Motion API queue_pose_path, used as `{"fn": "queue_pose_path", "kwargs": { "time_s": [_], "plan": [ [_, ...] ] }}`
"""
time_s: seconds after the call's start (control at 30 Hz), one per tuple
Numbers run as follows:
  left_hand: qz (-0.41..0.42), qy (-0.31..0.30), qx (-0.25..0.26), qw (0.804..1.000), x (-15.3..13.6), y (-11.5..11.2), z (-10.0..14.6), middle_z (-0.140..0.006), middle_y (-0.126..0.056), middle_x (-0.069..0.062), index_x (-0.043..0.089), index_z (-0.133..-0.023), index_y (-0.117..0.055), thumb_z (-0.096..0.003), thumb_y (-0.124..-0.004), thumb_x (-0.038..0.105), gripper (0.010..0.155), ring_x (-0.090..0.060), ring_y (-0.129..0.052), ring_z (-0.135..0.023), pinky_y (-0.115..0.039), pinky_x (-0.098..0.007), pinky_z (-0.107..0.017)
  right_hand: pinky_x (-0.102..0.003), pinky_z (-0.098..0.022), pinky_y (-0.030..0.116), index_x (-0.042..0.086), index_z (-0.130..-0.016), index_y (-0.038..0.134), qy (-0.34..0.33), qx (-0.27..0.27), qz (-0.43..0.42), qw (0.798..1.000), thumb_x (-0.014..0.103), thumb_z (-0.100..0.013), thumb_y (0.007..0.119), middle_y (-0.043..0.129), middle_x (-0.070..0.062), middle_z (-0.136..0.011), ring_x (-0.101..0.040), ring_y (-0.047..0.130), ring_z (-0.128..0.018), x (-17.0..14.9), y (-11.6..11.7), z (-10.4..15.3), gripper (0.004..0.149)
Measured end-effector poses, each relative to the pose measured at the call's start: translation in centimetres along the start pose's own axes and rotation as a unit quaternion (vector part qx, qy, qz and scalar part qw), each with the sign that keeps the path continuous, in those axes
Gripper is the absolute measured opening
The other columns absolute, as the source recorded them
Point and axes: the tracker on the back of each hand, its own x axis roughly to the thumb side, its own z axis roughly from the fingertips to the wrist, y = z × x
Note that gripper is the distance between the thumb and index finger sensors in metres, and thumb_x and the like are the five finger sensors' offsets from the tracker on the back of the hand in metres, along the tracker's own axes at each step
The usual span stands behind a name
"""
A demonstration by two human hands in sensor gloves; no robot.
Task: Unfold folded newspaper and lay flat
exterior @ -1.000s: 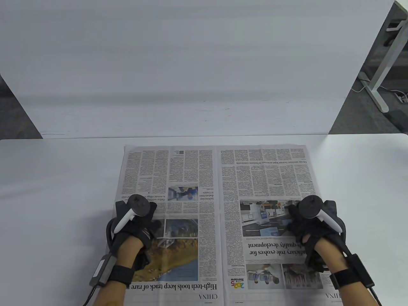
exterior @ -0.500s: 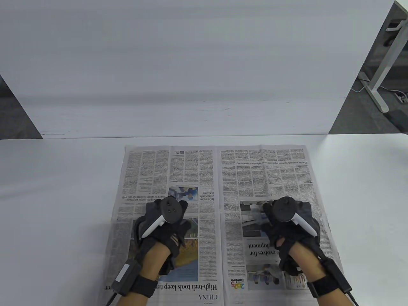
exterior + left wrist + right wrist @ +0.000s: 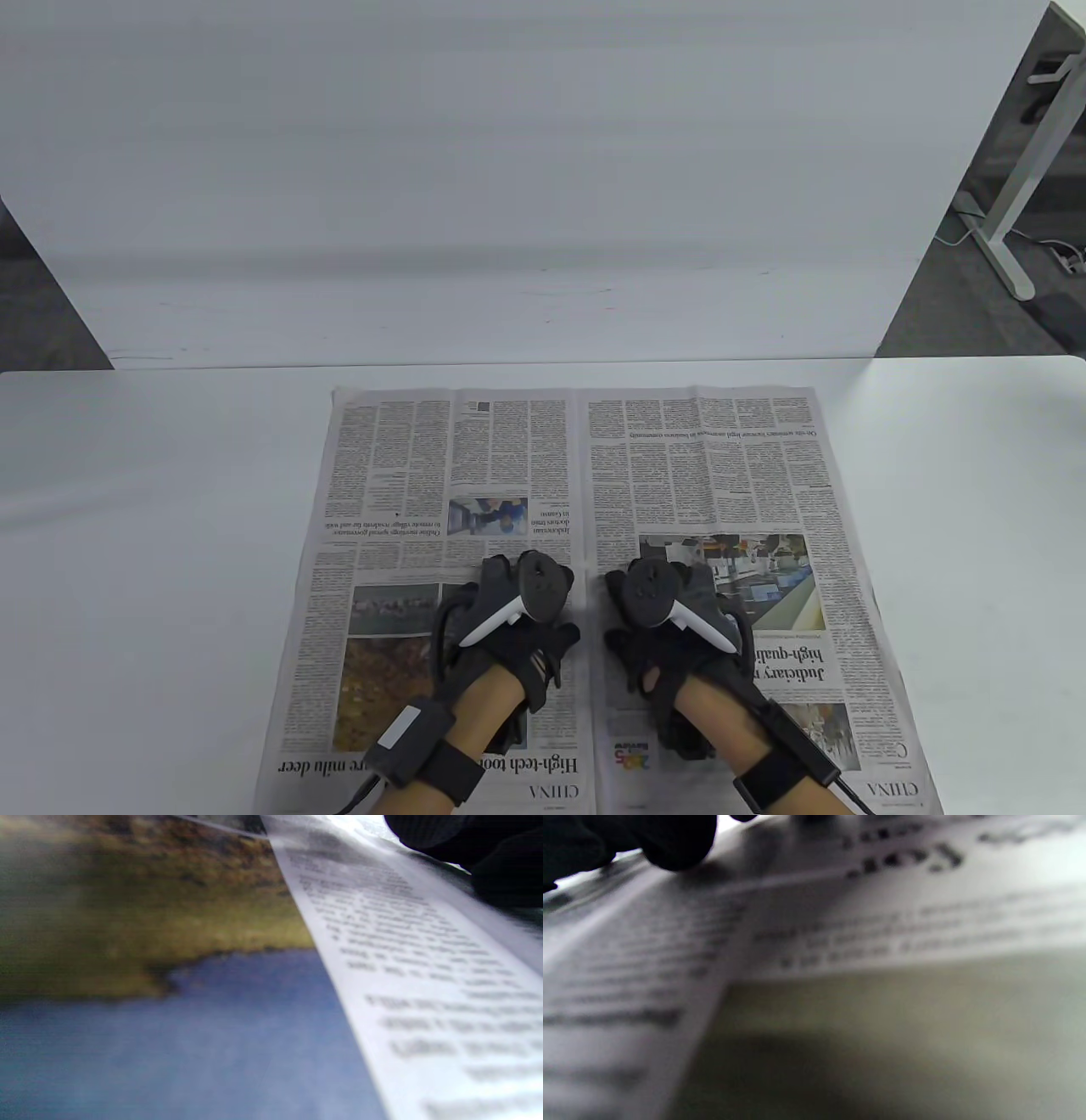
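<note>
The newspaper (image 3: 526, 458) lies spread open on the white table (image 3: 144, 526), two pages side by side with a centre crease. My left hand (image 3: 501, 594) rests flat on the left page just beside the crease. On the right page, close to the crease, my right hand (image 3: 670, 594) rests flat too. The two hands are almost side by side. Both wrist views are blurred close-ups of the newspaper (image 3: 424, 984), print and a photo on the newspaper (image 3: 840, 933), with dark gloved fingertips (image 3: 466, 840) and fingertips (image 3: 628, 836) at the top edge.
A white backboard (image 3: 509, 170) stands along the far side of the table. At the far right, off the table, a white desk leg (image 3: 1010, 195) and cables lie on the floor. Bare tabletop flanks the paper on both sides.
Both hands have slid inward over the paper, from the outer page edges towards the centre crease. The paper itself has stayed in place.
</note>
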Motion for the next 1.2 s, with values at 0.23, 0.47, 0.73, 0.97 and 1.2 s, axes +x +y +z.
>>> {"fn": "queue_pose_path", "kwargs": {
  "time_s": [0.23, 0.47, 0.73, 0.97, 1.2],
  "plan": [
    [-0.009, 0.02, -0.01, 1.0, -0.8, -0.3, -0.3, -0.114, -0.008, -0.007, 0.036, -0.106, -0.026, -0.0482, -0.064, 0.05, 0.071, -0.052, -0.004, -0.101, -0.018, -0.074, -0.069, -0.083, -0.056, 0.024, 0.031, -0.104, 0.033, 0.004, -0.004, 0.005, 1.0, 0.049, -0.046, 0.069, 0.017, -0.007, -0.115, -0.049, 0.01, -0.101, -0.6, -0.1, -0.2, 0.071],
    [-0.013, 0.03, -0.007, 0.999, -1.8, -0.3, -0.4, -0.113, -0.006, -0.005, 0.037, -0.105, -0.024, -0.0481, -0.064, 0.051, 0.071, -0.051, -0.002, -0.101, -0.017, -0.074, -0.069, -0.082, -0.057, 0.023, 0.031, -0.104, 0.033, 0.022, -0.007, -0.002, 1.0, 0.05, -0.046, 0.069, 0.017, -0.006, -0.114, -0.047, 0.01, -0.101, -1.9, -0.5, -0.3, 0.071],
    [0.014, 0.059, -0.001, 0.998, -4.2, 0.3, -0.4, -0.113, -0.006, -0.004, 0.037, -0.105, -0.024, -0.0478, -0.065, 0.051, 0.072, -0.049, 0.0, -0.101, -0.014, -0.073, -0.069, -0.081, -0.057, 0.022, 0.031, -0.104, 0.032, 0.045, -0.012, -0.014, 0.999, 0.051, -0.045, 0.069, 0.017, -0.005, -0.114, -0.045, 0.009, -0.101, -3.9, -1.1, -0.4, 0.072],
    [0.036, 0.085, 0.005, 0.996, -7.1, 0.8, 0.1, -0.113, -0.005, -0.003, 0.037, -0.105, -0.023, -0.0478, -0.065, 0.05, 0.072, -0.047, 0.002, -0.101, -0.011, -0.073, -0.068, -0.08, -0.057, 0.022, 0.031, -0.104, 0.031, 0.061, -0.017, -0.021, 0.998, 0.051, -0.045, 0.068, 0.016, -0.005, -0.114, -0.045, 0.009, -0.101, -5.5, -1.5, -0.3, 0.072],
    [0.06, 0.12, 0.015, 0.991, -10.1, 1.1, 1.1, -0.113, -0.004, -0.003, 0.037, -0.105, -0.023, -0.0476, -0.065, 0.051, 0.072, -0.047, 0.004, -0.101, -0.01, -0.073, -0.068, -0.08, -0.058, 0.021, 0.032, -0.103, 0.031, 0.076, -0.02, -0.029, 0.996, 0.052, -0.045, 0.068, 0.016, -0.005, -0.114, -0.044, 0.008, -0.101, -7.4, -2.0, -0.2, 0.072]
  ]
}}
